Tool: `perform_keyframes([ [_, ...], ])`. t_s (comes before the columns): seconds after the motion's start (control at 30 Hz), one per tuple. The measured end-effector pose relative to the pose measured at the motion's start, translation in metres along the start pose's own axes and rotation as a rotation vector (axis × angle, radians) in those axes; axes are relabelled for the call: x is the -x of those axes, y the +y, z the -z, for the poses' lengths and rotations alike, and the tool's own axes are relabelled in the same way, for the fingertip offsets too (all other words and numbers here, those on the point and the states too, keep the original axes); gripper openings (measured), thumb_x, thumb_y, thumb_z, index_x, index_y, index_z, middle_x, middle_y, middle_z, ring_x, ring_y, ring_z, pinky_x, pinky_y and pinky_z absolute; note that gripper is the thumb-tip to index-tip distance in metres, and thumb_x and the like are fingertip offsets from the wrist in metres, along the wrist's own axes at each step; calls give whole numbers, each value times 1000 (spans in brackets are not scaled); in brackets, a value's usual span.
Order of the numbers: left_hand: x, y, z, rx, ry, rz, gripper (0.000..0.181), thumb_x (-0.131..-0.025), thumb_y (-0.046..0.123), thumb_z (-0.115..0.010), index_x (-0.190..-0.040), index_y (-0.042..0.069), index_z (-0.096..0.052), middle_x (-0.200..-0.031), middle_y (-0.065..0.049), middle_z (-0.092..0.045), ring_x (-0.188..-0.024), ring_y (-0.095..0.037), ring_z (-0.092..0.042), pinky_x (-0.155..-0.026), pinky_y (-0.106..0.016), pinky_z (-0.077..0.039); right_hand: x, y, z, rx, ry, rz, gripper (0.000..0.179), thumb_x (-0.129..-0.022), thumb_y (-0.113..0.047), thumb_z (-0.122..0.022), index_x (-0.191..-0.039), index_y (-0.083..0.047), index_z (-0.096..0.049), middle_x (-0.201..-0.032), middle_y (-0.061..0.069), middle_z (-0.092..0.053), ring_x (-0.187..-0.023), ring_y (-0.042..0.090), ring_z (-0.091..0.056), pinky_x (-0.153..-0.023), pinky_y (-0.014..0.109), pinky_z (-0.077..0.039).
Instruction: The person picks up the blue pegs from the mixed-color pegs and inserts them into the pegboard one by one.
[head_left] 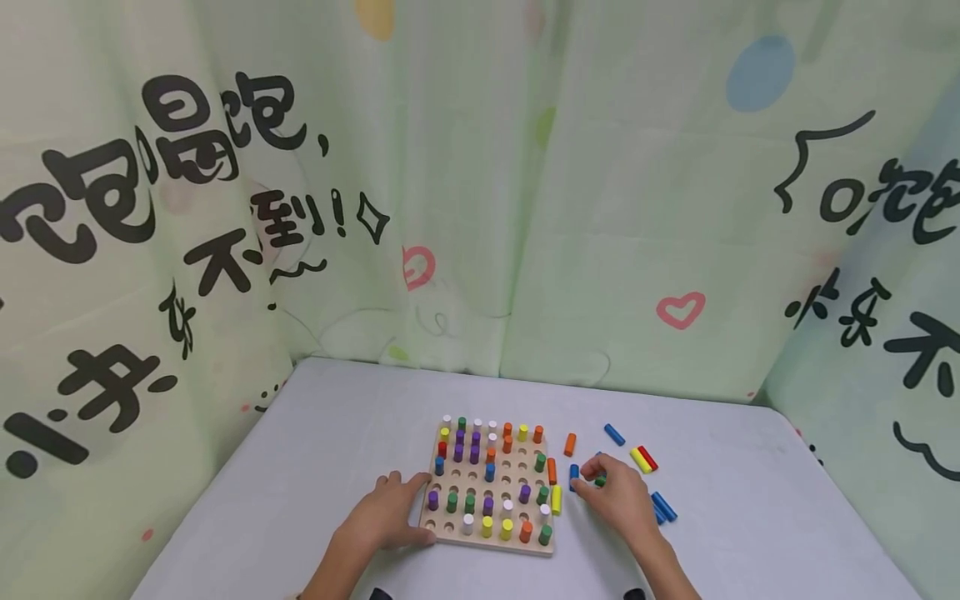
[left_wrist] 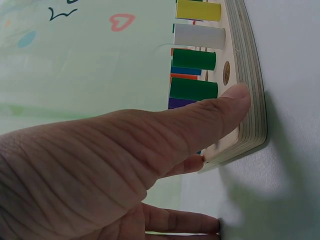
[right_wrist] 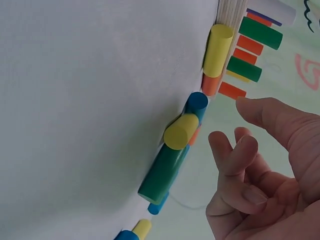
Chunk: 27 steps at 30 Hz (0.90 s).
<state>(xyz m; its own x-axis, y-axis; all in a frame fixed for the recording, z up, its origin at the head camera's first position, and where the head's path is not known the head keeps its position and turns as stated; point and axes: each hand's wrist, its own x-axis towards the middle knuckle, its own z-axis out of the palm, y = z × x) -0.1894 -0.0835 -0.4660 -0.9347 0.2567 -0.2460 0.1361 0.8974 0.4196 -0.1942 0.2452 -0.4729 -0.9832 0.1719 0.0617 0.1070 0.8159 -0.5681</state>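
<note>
My left grip [head_left: 384, 510], spread, touches the pale wooden pegboard's [head_left: 465, 482] near-left corner, while right of the board my right grip [head_left: 617, 493], thumb and fingertips apart, is near a blue cylindrical peg [head_left: 573, 477].

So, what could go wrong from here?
The right grip is close to the blue peg lying loose on the table; a slight brush might set it rolling. The yellow peg lies right along the board's right edge, so it could get knocked too. And the left grip touches the board only at its left side, so a push on the right might swing it.
</note>
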Motion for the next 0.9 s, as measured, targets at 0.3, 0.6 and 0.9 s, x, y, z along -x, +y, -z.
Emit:
perform_keyframes([
  [0.3,0,0,-1,-3,-1,0,77,-75,36,-91,-140,11,-59,-120,-25,-59,-112,-41,-56,-91,-62,-54,-8,5,-5,0,-42,-44,25,-83,-17,-85,-88,-6,-63,-81,3,-62,-74,20,-52,-63,29,-45],
  [0.6,-1,0,0,-6,3,-3,77,-75,37,-91,-140,11,-59,-123,-26,-59,-116,-43,-56,-92,-63,-53,-16,6,-10,8,-71,-76,29,-83,-21,-86,-89,-5,-62,-80,4,-62,-72,19,-52,-62,28,-45],
  [0.9,-1,-1,-1,4,-2,-4,78,-74,36,-92,-140,10,-59,-123,-26,-59,-119,-46,-55,-93,-65,-52,-18,7,-11,0,-77,-73,26,-82,-15,-85,-87,-5,-62,-76,3,-60,-68,17,-53,-58,28,-44],
])
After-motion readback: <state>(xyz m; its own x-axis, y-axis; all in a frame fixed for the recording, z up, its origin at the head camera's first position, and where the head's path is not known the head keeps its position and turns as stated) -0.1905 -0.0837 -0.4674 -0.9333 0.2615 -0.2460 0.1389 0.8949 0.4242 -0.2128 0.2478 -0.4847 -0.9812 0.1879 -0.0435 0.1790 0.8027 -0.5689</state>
